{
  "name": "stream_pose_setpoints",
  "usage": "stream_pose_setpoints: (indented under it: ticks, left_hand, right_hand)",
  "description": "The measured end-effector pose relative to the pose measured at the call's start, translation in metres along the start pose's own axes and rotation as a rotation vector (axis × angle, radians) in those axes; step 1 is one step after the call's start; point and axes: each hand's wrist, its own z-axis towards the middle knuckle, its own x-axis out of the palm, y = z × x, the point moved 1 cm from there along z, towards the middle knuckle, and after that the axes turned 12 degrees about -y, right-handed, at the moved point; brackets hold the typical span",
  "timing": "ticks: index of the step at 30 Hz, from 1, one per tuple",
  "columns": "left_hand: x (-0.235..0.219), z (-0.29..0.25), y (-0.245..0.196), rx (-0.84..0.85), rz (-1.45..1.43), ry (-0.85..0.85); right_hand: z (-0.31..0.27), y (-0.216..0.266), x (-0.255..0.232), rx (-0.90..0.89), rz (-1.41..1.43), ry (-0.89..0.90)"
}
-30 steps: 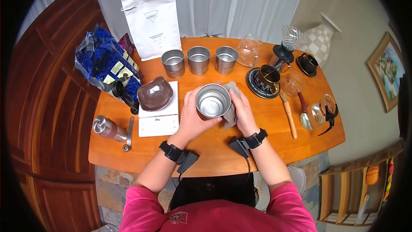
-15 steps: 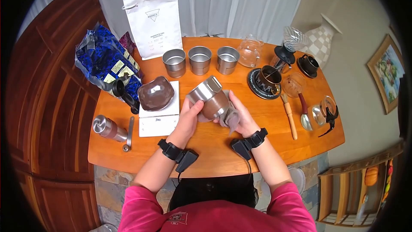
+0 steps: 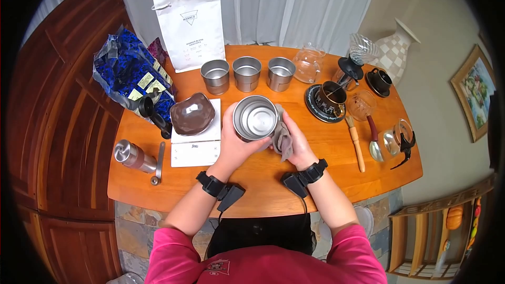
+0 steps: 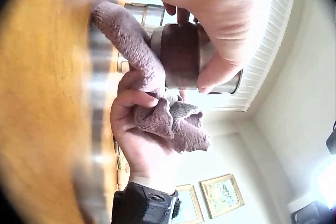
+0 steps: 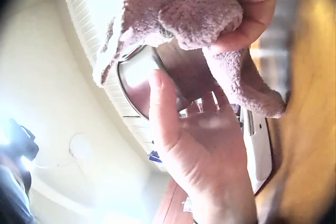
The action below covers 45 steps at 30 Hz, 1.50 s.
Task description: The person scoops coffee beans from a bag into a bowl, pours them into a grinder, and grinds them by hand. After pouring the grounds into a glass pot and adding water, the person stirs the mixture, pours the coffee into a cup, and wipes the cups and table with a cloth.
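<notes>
Between the two hands is a metal cup [image 3: 256, 118] with a brown band, its open mouth facing up toward the head camera. My left hand [image 3: 234, 144] grips it from the left, thumb along its near side. My right hand [image 3: 300, 144] holds a grayish-purple cloth [image 3: 283, 139] against the cup's right side. In the left wrist view the cloth [image 4: 173, 124] is bunched in the right hand's fingers, beside the brown band [image 4: 180, 56]. The right wrist view shows the left thumb on the cup's metal wall [image 5: 137, 74].
Three metal cups [image 3: 246, 73] stand at the back. A brown dish [image 3: 192, 114] sits on a white scale [image 3: 195, 153] at left, near a grinder [image 3: 134, 156]. On the right are a dark cup [image 3: 330, 97] on a saucer, a brush [image 3: 356, 144] and glass vessels [image 3: 307, 63].
The cup was turned on its side half a second ago, showing its brown band; now its mouth faces up again. Both hands still hold the cup and cloth.
</notes>
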Motion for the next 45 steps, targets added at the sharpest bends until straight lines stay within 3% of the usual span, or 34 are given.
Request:
stream_pose_setpoints:
  ticks: [5, 8, 12, 13, 16, 18, 21, 27, 31, 37, 40, 43, 45]
  left_hand:
    - [-0.001, 0.002, -0.002, 0.101, 0.002, -0.005]
    - [-0.004, 0.003, -0.016, 0.239, 0.363, 0.101]
    - [0.003, -0.001, -0.017, 0.177, 0.307, 0.097]
    - [0.003, -0.001, -0.018, 0.172, 0.332, 0.096]
    - [0.004, -0.001, -0.018, 0.145, 0.387, 0.105]
    - [0.004, 0.000, -0.017, 0.114, 0.399, 0.130]
    - [0.004, -0.003, -0.021, 0.309, 0.553, 0.207]
    - [0.008, -0.005, -0.020, 0.485, 0.511, 0.261]
    - [0.007, -0.007, -0.022, 0.546, 0.518, 0.305]
    - [0.010, -0.011, -0.027, 0.439, 0.469, 0.368]
    - [0.007, -0.007, -0.027, 0.458, 0.500, 0.317]
    - [0.005, -0.004, -0.029, 0.377, 0.542, 0.250]
    - [0.004, -0.003, -0.028, 0.357, 0.544, 0.205]
  right_hand:
    - [-0.002, 0.014, -0.005, -0.260, -0.005, -0.085]
    - [-0.006, 0.025, -0.004, -0.329, 0.051, -0.154]
    - [-0.019, 0.029, 0.010, -0.562, 0.124, -0.205]
    - [-0.018, 0.027, 0.002, -0.585, 0.100, -0.164]
    - [-0.026, 0.030, 0.008, -0.877, -0.269, 0.041]
    - [-0.027, 0.033, 0.014, -0.931, -0.637, 0.282]
    - [-0.019, 0.012, 0.015, -0.552, -0.727, 0.105]
    - [-0.020, 0.010, 0.020, -0.732, -0.886, 0.238]
    - [-0.015, 0.011, 0.011, -0.450, -0.914, 0.388]
    - [-0.026, 0.023, 0.014, -0.388, -1.001, 0.349]
    - [-0.022, 0.019, 0.010, -0.262, -0.722, 0.239]
    - [-0.027, 0.026, 0.014, -0.048, -0.128, -0.043]
    - [-0.036, 0.032, 0.022, -0.032, 0.039, -0.021]
